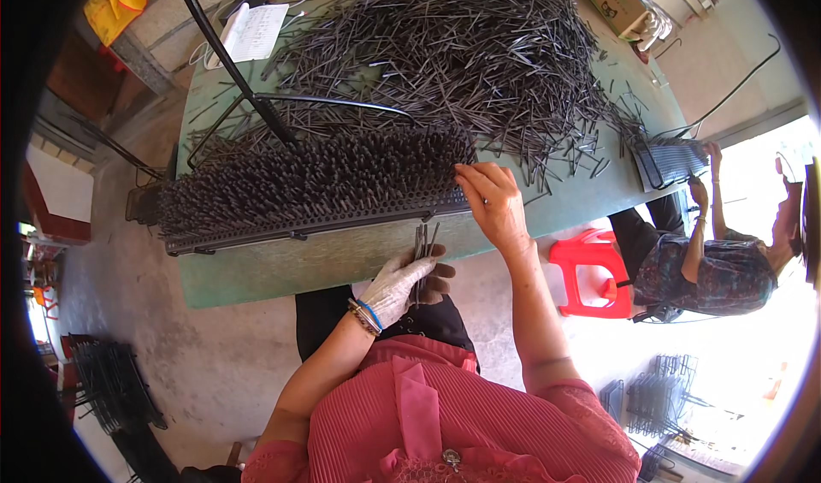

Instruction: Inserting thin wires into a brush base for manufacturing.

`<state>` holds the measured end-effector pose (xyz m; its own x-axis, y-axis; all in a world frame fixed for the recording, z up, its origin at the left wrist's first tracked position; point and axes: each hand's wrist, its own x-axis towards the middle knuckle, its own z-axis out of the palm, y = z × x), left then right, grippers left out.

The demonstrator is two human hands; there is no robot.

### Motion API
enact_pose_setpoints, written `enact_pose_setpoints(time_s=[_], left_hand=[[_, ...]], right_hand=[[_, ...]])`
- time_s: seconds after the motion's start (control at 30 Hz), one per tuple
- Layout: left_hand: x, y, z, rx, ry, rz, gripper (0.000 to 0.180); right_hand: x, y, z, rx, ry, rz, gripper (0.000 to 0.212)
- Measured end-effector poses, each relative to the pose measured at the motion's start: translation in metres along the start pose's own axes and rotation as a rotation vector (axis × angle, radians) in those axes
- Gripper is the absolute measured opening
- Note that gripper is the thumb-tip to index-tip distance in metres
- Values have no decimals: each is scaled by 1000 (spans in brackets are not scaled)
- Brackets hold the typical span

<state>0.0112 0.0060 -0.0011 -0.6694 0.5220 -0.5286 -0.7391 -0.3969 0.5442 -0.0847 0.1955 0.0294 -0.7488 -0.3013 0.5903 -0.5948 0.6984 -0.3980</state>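
Note:
My left hand [409,279] wears a white and brown work glove and grips a small bundle of thin black rods [422,242] upright, just below the table's near edge. My bare right hand [489,199] rests on the right end of a long black perforated rack [291,226], fingertips pinched at its top edge; whether a rod is between them I cannot tell. The rack is packed with several upright black rods [308,175]. Behind it a large loose heap of the same rods [453,55] covers the green table [282,269].
A black bent metal bar [231,64] rises over the table's left side. A paper sheet [254,31] lies at the far left corner. A seated person [701,265] works on another rack [671,160] at right, beside a red stool [590,273]. Racks are stacked on the floor [111,385].

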Motion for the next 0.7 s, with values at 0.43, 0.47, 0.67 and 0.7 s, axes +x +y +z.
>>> enact_pose_setpoints(time_s=[0.43, 0.47, 0.67, 0.7], left_hand=[[2, -4, -6, 36, -8, 6, 35], [0, -1, -3, 36, -8, 4, 35], [-6, 16, 12, 46, 4, -5, 35], [-4, 14, 8, 54, -18, 3, 35]], right_hand=[[2, 10, 3, 68, 56, 162, 20], [1, 12, 2, 81, 54, 177, 20], [-3, 19, 7, 118, -20, 185, 22], [-3, 20, 7, 119, -20, 184, 22]])
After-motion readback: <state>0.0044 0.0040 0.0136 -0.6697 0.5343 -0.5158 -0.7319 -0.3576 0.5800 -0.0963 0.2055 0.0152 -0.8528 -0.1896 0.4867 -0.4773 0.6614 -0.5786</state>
